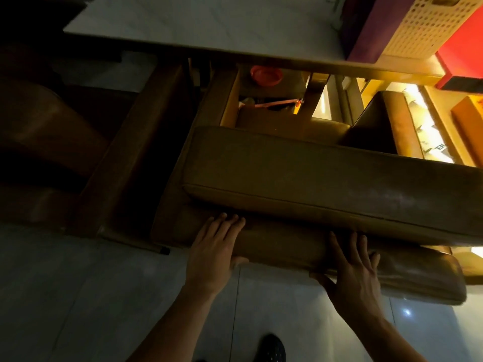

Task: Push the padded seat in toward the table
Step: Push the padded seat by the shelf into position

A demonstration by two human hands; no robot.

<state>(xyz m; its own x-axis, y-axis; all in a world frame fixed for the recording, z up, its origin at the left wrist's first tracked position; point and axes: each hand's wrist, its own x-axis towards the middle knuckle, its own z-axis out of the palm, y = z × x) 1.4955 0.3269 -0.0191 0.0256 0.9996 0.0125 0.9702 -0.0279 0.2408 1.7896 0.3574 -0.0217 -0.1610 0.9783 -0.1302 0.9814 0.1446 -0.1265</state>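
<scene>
Two bare hands are pressing flat against the near edge of a padded seat on the tiled floor.

The left hand (214, 254) is lying palm-down on the lower cushion of the padded seat (326, 178), fingers (230, 226) straight and together, thumb hooking under the edge. The right hand (352, 273) is resting further right, fingers spread open, gripping nothing. Both forearms are reaching forward and up from the bottom of the view. The seat is sitting just in front of the desk (209, 24), partly under its white top.
</scene>
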